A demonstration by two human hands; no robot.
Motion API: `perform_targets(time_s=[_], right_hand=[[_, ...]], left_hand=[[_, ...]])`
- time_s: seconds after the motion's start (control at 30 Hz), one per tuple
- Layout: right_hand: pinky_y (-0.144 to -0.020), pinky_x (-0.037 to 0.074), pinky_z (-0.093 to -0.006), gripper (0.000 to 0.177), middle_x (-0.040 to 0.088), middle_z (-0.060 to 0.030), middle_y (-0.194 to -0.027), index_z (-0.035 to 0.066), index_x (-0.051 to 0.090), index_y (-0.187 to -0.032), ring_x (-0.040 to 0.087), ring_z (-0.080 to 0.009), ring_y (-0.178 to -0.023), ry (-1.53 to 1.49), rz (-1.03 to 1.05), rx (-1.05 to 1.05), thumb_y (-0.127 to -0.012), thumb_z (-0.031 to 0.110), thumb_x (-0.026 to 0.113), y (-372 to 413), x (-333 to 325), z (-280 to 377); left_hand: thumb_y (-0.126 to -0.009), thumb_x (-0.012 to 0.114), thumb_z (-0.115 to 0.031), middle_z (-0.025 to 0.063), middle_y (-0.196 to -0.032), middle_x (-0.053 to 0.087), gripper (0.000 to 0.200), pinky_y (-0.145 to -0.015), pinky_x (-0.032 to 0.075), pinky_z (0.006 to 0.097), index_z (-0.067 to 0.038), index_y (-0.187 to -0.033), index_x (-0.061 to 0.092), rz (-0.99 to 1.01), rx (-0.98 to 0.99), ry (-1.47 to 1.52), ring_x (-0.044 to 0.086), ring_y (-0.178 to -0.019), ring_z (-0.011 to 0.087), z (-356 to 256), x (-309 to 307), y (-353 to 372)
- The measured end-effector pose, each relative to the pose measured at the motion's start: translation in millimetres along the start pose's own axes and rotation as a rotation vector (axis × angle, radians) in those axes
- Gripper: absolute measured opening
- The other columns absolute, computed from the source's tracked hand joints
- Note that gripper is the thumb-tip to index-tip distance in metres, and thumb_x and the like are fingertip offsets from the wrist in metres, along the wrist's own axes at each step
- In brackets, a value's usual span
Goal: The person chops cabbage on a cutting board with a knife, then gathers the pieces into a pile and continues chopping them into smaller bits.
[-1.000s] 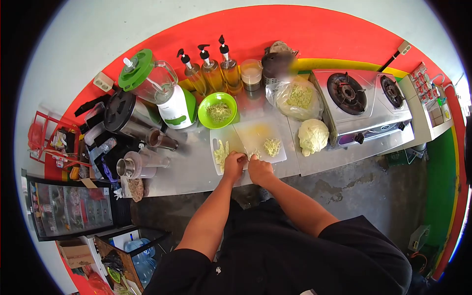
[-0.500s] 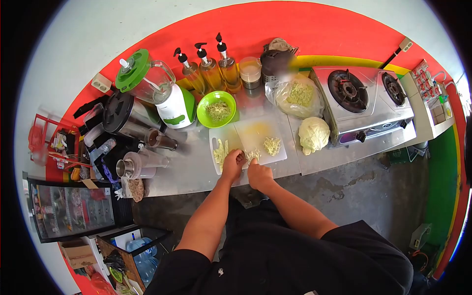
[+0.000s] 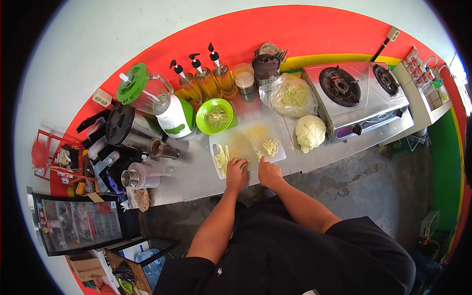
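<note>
A white cutting board (image 3: 241, 142) lies on the metal counter. My left hand (image 3: 237, 173) rests at its front edge, fingers curled over something too small to make out, beside pale cabbage strips (image 3: 221, 160). To the right, my right hand (image 3: 269, 173) is closed around a knife handle, mostly hidden by the fist; a bit of the blade (image 3: 258, 154) shows above it. Shredded cabbage (image 3: 270, 147) sits in a small pile on the board's right side. Behind the board stands a green bowl (image 3: 215, 116) with shreds in it.
A cabbage head (image 3: 310, 133) and a plastic bag of shreds (image 3: 294, 95) lie right of the board, near a two-burner stove (image 3: 361, 101). Pump bottles (image 3: 207, 82) and a green-lidded blender (image 3: 169, 108) stand behind and left. Cups (image 3: 142, 176) stand at the left.
The view has shifted slightly. My hands have moved a little farther apart, with my right hand farther right, and both sit slightly lower in view.
</note>
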State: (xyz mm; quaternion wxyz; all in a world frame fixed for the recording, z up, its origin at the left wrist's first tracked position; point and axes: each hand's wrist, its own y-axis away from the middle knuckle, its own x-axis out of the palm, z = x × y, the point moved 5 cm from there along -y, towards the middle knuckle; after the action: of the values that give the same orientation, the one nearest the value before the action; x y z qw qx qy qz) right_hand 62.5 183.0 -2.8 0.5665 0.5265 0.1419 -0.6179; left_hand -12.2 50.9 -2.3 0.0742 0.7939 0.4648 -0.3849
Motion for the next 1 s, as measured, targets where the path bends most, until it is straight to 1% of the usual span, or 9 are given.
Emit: perform_targets(time_s=[0.1,0.2,0.27,0.4,0.47,0.67,0.8,0.87,1.0], right_hand=[[-0.082,0.055,-0.0526,0.032,0.07,-0.0276,-0.099,-0.003,0.045,-0.115,0.07,-0.0444,-0.095,-0.033,-0.06,0.018,-0.089,0.01,0.057,-2,-1,-9],[-0.083,0.055,-0.0534,0.034,0.07,-0.0284,-0.099,-0.003,0.045,-0.115,0.069,-0.0452,-0.095,-0.053,-0.009,0.004,-0.088,0.013,0.059,-5,2,-12],[-0.083,0.054,-0.0545,0.036,0.069,-0.0297,-0.099,-0.003,0.045,-0.115,0.068,-0.0465,-0.094,-0.057,-0.02,-0.017,-0.088,0.015,0.06,-3,2,-13],[-0.082,0.053,-0.0554,0.036,0.068,-0.0309,-0.098,-0.004,0.044,-0.114,0.067,-0.0481,-0.094,-0.118,-0.038,-0.022,-0.088,0.015,0.06,6,-8,-11],[-0.082,0.053,-0.0563,0.036,0.068,-0.0312,-0.098,-0.004,0.044,-0.113,0.067,-0.0488,-0.094,-0.137,0.024,-0.08,-0.088,0.016,0.061,9,-8,-9],[-0.082,0.053,-0.0556,0.036,0.068,-0.0303,-0.098,-0.002,0.044,-0.113,0.067,-0.0485,-0.094,-0.079,0.111,-0.149,-0.09,0.019,0.061,14,10,-14],[-0.081,0.054,-0.0553,0.036,0.069,-0.0297,-0.098,-0.002,0.044,-0.113,0.067,-0.0476,-0.093,-0.058,0.107,-0.119,-0.09,0.02,0.062,12,5,-18],[-0.081,0.054,-0.0548,0.036,0.069,-0.0287,-0.098,-0.001,0.044,-0.114,0.068,-0.0464,-0.093,-0.067,0.012,0.014,-0.09,0.02,0.062,10,0,-23],[-0.08,0.055,-0.0542,0.037,0.069,-0.0275,-0.097,-0.001,0.045,-0.115,0.069,-0.0454,-0.092,-0.031,-0.018,-0.033,-0.091,0.02,0.063,10,1,-14]], left_hand=[[-0.086,0.065,-0.004,0.0128,-0.096,0.064,0.016,-0.088,0.049,0.0412,-0.003,-0.101,0.069,-0.01,-0.033,0.064,0.06,-0.098,0.0338,1,3,2],[-0.087,0.064,-0.004,0.0124,-0.097,0.065,0.016,-0.087,0.049,0.0418,-0.003,-0.102,0.068,-0.018,-0.109,0.097,0.059,-0.097,0.0336,2,6,-1],[-0.088,0.064,-0.004,0.0125,-0.097,0.066,0.015,-0.085,0.049,0.0426,-0.003,-0.103,0.067,-0.114,-0.129,0.037,0.06,-0.095,0.0343,0,2,-2],[-0.089,0.064,-0.005,0.0137,-0.097,0.067,0.014,-0.086,0.05,0.0412,-0.002,-0.102,0.068,-0.096,-0.044,-0.051,0.062,-0.098,0.0328,-10,4,0],[-0.087,0.063,-0.003,0.0139,-0.1,0.067,0.017,-0.087,0.05,0.0423,-0.002,-0.103,0.068,0.002,0.054,-0.14,0.061,-0.099,0.0343,-18,10,5],[-0.087,0.062,-0.004,0.0133,-0.105,0.068,0.019,-0.089,0.05,0.0424,-0.002,-0.104,0.07,-0.037,0.02,-0.098,0.061,-0.1,0.0348,-26,6,13],[-0.087,0.062,-0.003,0.0129,-0.104,0.068,0.018,-0.089,0.05,0.0422,-0.002,-0.102,0.071,-0.026,-0.035,-0.113,0.061,-0.1,0.0345,-23,10,10],[-0.086,0.061,-0.003,0.0095,-0.103,0.067,0.02,-0.087,0.051,0.042,-0.006,-0.103,0.072,-0.012,-0.028,-0.137,0.061,-0.1,0.0319,-23,10,10],[-0.087,0.06,-0.003,0.009,-0.103,0.067,0.022,-0.086,0.051,0.0421,-0.006,-0.105,0.072,0.013,-0.007,-0.157,0.061,-0.101,0.0323,-22,11,10]])
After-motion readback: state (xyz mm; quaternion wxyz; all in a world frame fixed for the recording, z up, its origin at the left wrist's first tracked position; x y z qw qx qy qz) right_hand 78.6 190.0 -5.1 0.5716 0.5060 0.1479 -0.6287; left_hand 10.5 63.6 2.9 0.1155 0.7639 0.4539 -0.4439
